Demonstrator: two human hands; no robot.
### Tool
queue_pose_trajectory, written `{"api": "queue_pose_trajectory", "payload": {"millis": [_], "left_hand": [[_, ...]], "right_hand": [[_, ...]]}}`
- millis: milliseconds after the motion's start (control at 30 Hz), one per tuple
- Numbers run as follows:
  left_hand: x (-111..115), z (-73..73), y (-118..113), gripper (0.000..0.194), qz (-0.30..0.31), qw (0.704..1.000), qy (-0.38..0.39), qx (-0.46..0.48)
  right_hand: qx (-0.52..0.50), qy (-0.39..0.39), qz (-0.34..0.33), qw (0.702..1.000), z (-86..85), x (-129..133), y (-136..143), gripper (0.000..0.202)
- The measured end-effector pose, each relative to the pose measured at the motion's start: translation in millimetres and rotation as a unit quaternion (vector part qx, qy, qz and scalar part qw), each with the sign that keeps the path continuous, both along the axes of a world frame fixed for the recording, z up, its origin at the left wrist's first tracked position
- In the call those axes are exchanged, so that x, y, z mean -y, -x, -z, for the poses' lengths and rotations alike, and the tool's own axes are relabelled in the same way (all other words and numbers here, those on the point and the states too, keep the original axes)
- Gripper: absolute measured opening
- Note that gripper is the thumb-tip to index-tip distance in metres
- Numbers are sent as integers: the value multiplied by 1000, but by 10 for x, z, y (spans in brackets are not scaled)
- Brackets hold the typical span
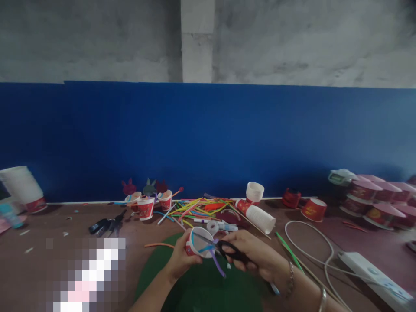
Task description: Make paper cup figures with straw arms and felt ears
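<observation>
My left hand (180, 256) is wrapped round a red and white paper cup (196, 248), its open mouth tilted toward me. A blue strip (205, 248) crosses the mouth, and a purple pipe cleaner (219, 265) hangs over the rim on the right. In my right hand (250, 250) is a pair of scissors (234, 252) with black handles. The blades reach over the cup's mouth; whether they touch a strip I cannot tell. Below both hands lies a round dark green mat (188, 290).
Colourful pipe cleaners (198, 209) lie behind the cup, with a tape roll (212, 227) and markers nearby. Decorated cups (145, 209) stand back left; a cup stack (261, 220) lies back right. Keys (112, 225) are left; a power strip (373, 273) and cable are right.
</observation>
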State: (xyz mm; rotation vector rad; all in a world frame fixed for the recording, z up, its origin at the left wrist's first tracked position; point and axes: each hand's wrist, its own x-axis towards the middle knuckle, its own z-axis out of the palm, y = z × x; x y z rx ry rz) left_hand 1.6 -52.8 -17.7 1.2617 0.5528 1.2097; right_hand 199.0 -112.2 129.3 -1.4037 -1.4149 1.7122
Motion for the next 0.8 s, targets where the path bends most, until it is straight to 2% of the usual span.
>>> {"api": "queue_pose_trajectory", "payload": {"millis": [167,267,367,433,500,567,733,800], "left_hand": [[20,-30,-4,79,26,1000,-6,-4],[22,-38,-13,80,16,1000,-2,-5],[23,-40,-14,79,15,999,-12,-31],[23,-37,-10,79,9,998,-33,-57],[16,-30,-3,76,1,995,-53,-79],[-3,-25,8,71,-18,994,-59,-94],[-68,-62,49,58,-165,977,-64,-122],[-63,-100,44,53,-215,961,-83,-151]], "right_hand": [[-100,1,1,995,172,64,-23,27],[-109,-13,19,994,322,126,35,29],[-20,-95,29,995,446,173,131,26],[79,-179,32,980,479,189,166,20],[161,-249,21,955,450,191,137,25],[199,-263,-1,944,359,177,30,30],[146,-142,-58,977,107,48,-409,26],[171,-153,-16,973,159,-38,-516,30]]}}
